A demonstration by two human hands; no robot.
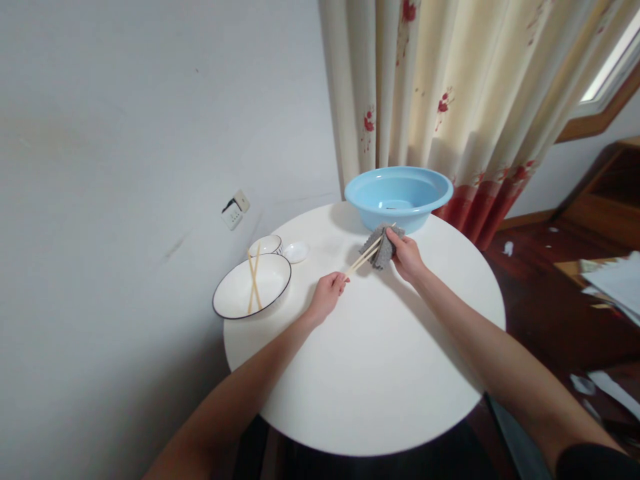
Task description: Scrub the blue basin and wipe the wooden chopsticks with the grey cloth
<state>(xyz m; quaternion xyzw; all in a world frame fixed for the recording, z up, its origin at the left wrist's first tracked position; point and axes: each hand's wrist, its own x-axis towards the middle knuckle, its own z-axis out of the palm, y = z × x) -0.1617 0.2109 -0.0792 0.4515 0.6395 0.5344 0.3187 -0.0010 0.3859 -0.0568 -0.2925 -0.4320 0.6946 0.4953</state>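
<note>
Over the round white table, my left hand (330, 292) is closed on one end of a pair of light wooden chopsticks (362, 261). My right hand (406, 256) grips a grey cloth (384, 251), which is folded about the chopsticks near their other end. Just behind the cloth stands a light blue basin (399, 193). To the left of my left hand, a large white bowl with a dark rim (235, 293) holds another pair of chopsticks (255, 283), crossed and leaning over its edge.
A smaller white bowl (267, 244) and a small white dish (296, 252) stand behind the large bowl on the table (360, 380). The wall with a socket (232, 216) borders the left side. A patterned curtain (400, 87) hangs behind the basin. Papers (615, 283) lie at the right.
</note>
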